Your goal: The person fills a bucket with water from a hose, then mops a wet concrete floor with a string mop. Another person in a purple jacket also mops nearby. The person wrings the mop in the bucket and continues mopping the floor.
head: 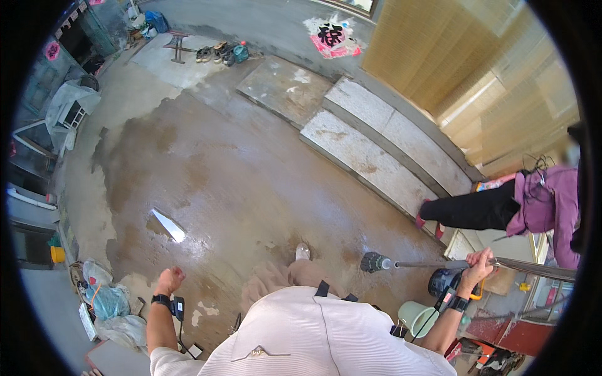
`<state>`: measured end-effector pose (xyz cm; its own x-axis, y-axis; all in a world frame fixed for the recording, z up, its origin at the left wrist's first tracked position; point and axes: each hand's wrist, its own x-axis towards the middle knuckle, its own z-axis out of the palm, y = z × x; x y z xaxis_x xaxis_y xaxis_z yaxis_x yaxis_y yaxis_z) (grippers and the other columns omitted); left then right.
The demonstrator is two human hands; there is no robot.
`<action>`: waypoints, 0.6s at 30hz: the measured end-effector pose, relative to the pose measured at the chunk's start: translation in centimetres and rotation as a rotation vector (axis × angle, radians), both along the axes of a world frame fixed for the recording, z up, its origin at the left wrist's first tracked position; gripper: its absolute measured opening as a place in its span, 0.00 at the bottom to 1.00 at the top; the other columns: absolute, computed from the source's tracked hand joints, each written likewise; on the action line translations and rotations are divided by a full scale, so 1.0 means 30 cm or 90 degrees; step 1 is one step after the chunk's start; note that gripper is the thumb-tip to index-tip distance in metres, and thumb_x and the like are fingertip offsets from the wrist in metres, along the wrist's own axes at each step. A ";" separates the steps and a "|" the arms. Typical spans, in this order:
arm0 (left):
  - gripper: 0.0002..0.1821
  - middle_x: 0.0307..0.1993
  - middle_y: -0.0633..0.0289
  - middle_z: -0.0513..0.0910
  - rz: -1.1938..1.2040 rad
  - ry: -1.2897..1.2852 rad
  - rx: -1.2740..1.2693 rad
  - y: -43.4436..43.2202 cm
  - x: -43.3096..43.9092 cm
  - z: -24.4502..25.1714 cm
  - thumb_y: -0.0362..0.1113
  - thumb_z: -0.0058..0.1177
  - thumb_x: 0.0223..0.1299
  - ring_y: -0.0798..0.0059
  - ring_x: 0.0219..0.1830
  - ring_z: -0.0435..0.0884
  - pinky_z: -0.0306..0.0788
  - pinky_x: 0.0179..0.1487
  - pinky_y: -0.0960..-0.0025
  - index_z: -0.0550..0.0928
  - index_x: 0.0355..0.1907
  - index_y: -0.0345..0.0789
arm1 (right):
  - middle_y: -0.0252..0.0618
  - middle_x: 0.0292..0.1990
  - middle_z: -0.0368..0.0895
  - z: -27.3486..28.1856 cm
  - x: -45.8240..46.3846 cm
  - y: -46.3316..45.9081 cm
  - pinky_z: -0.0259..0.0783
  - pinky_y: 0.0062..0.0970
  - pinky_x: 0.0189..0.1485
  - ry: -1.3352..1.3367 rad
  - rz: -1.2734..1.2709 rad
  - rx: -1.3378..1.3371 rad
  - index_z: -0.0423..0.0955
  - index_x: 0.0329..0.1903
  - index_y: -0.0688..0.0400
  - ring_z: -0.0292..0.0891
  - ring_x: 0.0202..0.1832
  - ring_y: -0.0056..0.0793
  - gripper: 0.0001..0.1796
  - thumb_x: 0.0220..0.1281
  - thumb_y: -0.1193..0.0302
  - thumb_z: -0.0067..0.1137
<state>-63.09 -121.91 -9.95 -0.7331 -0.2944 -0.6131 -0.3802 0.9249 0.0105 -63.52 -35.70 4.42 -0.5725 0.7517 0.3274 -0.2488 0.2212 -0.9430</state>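
My right hand (479,270) is closed around the metal handle of a mop (423,264), at the lower right. The mop's dark, bunched head (375,262) points left, towards my feet. My left hand (170,280) is off to the lower left with its fingers curled; nothing shows in it. Wet concrete floor (244,164) lies before me, with a bright reflection on it. Beside my right forearm stand a pale green bucket (416,317) and a dark bucket (442,283).
Stone steps (367,150) run along the curtained doorway. A person in a purple top (545,197) stands at the right. Shoes (221,52) and a small stool (178,46) are at the far wall. Plastic bags (109,301) lie at the lower left.
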 end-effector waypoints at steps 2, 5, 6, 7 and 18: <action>0.17 0.34 0.51 0.83 0.033 -0.030 0.009 -0.044 -0.079 0.001 0.47 0.56 0.50 0.56 0.40 0.82 0.73 0.47 0.60 0.83 0.38 0.38 | 0.28 0.11 0.54 -0.004 -0.201 -0.080 0.53 0.20 0.17 0.006 0.038 -0.005 0.57 0.19 0.55 0.49 0.13 0.16 0.21 0.70 0.66 0.46; 0.17 0.34 0.51 0.83 0.123 -0.060 0.052 -0.093 -0.151 0.017 0.47 0.56 0.51 0.55 0.41 0.81 0.73 0.47 0.61 0.83 0.38 0.38 | 0.28 0.12 0.55 0.000 -0.505 -0.222 0.55 0.21 0.20 0.033 0.105 0.002 0.56 0.19 0.55 0.50 0.15 0.17 0.22 0.71 0.65 0.43; 0.17 0.34 0.51 0.83 0.138 -0.065 0.052 -0.103 -0.201 0.007 0.47 0.56 0.51 0.55 0.41 0.81 0.73 0.47 0.61 0.83 0.39 0.37 | 0.28 0.12 0.54 -0.004 -0.606 -0.265 0.55 0.21 0.20 0.041 0.113 -0.007 0.56 0.19 0.55 0.50 0.15 0.17 0.22 0.71 0.65 0.43; 0.17 0.35 0.51 0.83 0.152 -0.069 0.054 -0.113 -0.256 -0.006 0.46 0.56 0.51 0.55 0.41 0.81 0.72 0.48 0.62 0.83 0.39 0.37 | 0.29 0.13 0.54 -0.009 -0.709 -0.311 0.56 0.22 0.21 0.055 0.130 -0.024 0.56 0.18 0.55 0.49 0.15 0.17 0.22 0.71 0.65 0.43; 0.16 0.35 0.50 0.83 0.212 -0.013 0.141 -0.351 -1.100 -0.166 0.46 0.56 0.50 0.54 0.41 0.81 0.73 0.47 0.62 0.82 0.36 0.36 | 0.29 0.14 0.59 0.081 -1.949 -0.747 0.59 0.22 0.20 0.180 0.075 -0.075 0.58 0.21 0.54 0.55 0.16 0.18 0.18 0.68 0.69 0.48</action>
<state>-96.08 -132.44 -14.92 -0.6071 -0.3726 -0.7018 -0.6607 0.7275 0.1853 -122.00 -58.11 6.86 -0.5572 0.7272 0.4008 -0.5216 0.0690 -0.8504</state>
